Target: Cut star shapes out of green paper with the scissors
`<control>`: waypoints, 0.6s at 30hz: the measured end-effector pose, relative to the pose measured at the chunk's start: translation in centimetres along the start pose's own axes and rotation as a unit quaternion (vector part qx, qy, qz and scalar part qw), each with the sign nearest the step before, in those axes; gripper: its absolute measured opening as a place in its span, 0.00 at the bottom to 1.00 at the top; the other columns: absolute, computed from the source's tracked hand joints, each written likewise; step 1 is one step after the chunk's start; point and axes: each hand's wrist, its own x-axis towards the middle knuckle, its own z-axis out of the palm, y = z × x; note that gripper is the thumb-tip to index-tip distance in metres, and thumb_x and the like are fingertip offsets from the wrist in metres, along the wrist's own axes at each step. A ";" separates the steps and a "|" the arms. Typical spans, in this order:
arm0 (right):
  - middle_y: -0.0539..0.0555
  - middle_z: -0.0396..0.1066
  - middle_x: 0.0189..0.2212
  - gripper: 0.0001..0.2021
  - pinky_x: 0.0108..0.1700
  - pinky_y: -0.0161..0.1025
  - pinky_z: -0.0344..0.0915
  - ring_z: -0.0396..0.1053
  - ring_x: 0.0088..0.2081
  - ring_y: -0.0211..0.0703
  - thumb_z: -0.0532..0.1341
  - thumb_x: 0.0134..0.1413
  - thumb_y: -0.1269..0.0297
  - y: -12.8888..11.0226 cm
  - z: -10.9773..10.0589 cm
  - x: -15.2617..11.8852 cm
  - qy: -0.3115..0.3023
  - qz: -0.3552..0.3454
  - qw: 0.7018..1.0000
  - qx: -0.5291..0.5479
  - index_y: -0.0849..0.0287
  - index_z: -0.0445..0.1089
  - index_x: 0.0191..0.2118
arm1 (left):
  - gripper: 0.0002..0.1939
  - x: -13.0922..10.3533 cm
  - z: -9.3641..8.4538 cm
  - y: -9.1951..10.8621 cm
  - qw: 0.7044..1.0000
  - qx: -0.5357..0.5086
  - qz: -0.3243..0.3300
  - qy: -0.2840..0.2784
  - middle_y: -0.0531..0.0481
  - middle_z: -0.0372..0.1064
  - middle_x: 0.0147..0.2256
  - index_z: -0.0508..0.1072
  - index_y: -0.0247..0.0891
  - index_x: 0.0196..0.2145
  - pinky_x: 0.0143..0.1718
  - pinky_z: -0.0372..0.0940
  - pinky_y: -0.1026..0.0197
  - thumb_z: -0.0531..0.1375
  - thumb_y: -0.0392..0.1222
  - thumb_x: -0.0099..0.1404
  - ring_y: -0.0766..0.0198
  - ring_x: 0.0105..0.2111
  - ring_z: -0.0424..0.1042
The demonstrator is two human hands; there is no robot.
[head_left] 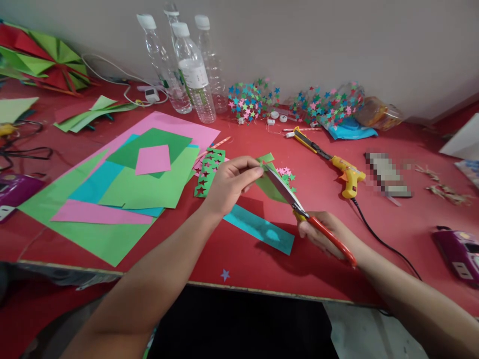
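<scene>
Head view: green paper (269,186) partly behind scissors (298,207)

Paper pile (129,187) L of scissors (298,206)

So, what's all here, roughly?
scissors: 1, red-handled, centre
held paper: 1, green, centre
loose strip: 1, blue, front
sheets: several, green-pink-blue, left
punched sheet: 1, green, centre
stars: many, pink-green, centre
bottles: 4, clear, back
star clusters: 2, multicoloured, back
packet: 1, blue, back
glue gun: 1, yellow, right
devices: 2, purple, edges
paper craft: 1, red-green, left
table: 1, red, underneath
left hand: 1, bare, centre
right hand: 1, bare, on scissors
</scene>
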 end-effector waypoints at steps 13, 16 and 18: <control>0.43 0.52 0.13 0.25 0.16 0.32 0.45 0.49 0.13 0.29 0.56 0.51 0.37 0.1 0.2 0.1 -0.001 0.021 1.000 0.000 0.57 0.58 0.24 | 0.06 0.2 0.0 -0.4 0.999 -0.036 -0.019 -0.002 0.59 0.52 0.13 0.74 0.39 0.24 0.17 0.41 0.64 0.60 0.38 0.57 0.74 0.14 0.49; 0.43 0.52 0.12 0.25 0.16 0.32 0.44 0.49 0.13 0.29 0.56 0.51 0.37 0.1 0.1 0.1 0.001 0.020 1.000 0.002 0.57 0.58 0.24 | 0.06 0.2 0.0 -0.4 0.999 -0.042 -0.023 -0.002 0.59 0.52 0.13 0.74 0.39 0.24 0.17 0.41 0.64 0.61 0.38 0.57 0.74 0.14 0.48; 0.43 0.52 0.12 0.25 0.16 0.32 0.44 0.49 0.13 0.29 0.56 0.52 0.38 0.1 0.1 0.1 0.003 0.017 1.000 0.000 0.57 0.58 0.24 | 0.06 0.2 0.0 -0.4 0.999 -0.044 -0.024 -0.002 0.59 0.51 0.13 0.74 0.39 0.24 0.17 0.41 0.64 0.61 0.38 0.57 0.74 0.14 0.48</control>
